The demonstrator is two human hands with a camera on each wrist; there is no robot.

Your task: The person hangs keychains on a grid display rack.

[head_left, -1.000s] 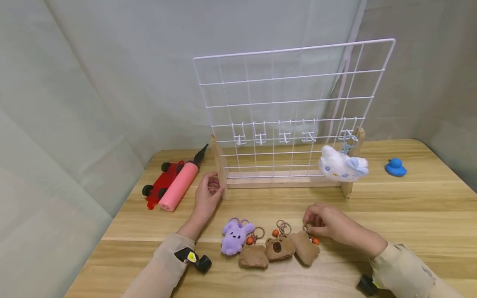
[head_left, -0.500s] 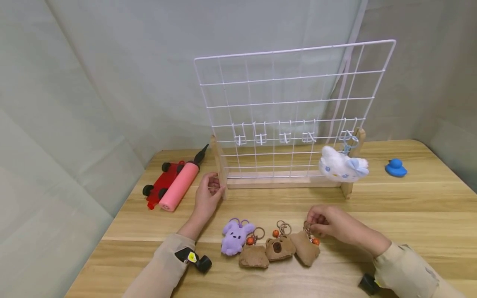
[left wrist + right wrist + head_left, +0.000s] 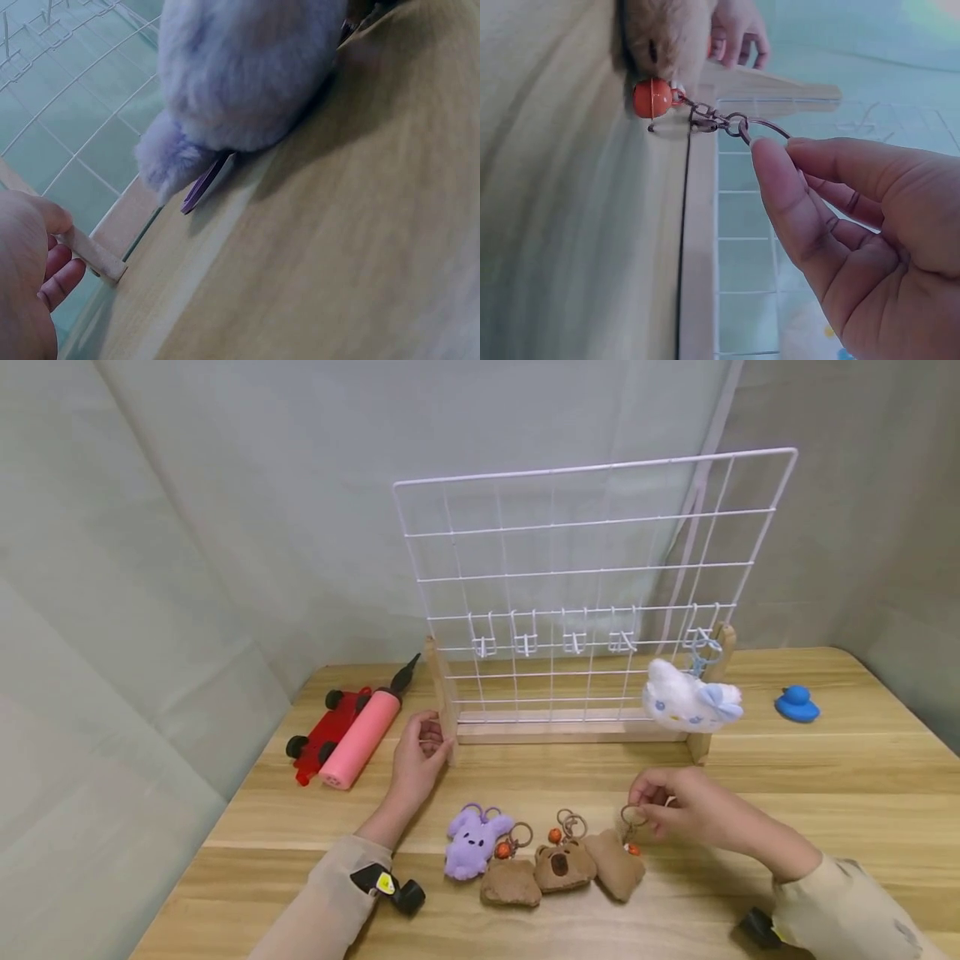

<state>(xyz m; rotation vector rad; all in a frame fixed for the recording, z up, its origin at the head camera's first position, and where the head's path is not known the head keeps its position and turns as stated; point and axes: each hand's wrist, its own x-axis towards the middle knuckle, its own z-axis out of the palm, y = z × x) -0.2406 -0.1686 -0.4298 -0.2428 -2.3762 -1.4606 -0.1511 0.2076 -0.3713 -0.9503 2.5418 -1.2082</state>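
Observation:
My right hand [image 3: 690,810] pinches the metal ring [image 3: 769,126] of the rightmost brown plush keychain [image 3: 617,865] between thumb and forefinger; its plush lies on the table and an orange bell [image 3: 653,98] hangs at its chain. My left hand [image 3: 418,762] grips the foot of the rack's left wooden post [image 3: 444,693], thumb at the front, as the left wrist view shows too. Left of the pinched keychain lie a brown bear-faced plush [image 3: 564,865], another brown plush [image 3: 511,882] and a purple plush [image 3: 472,843]. A white cat plush [image 3: 686,697] hangs from the rack's rightmost hook.
The white wire grid [image 3: 592,568] stands behind the plushes, with several hooks [image 3: 526,643] across it. At left lie a pink pump [image 3: 362,739] and a red toy car [image 3: 330,727]. A blue duck [image 3: 797,704] sits at right on the wooden table [image 3: 825,793].
My right hand has moved slightly right, drawing the ring up and to the right of its plush. The left hand stays at the post. The whole view has dipped slightly.

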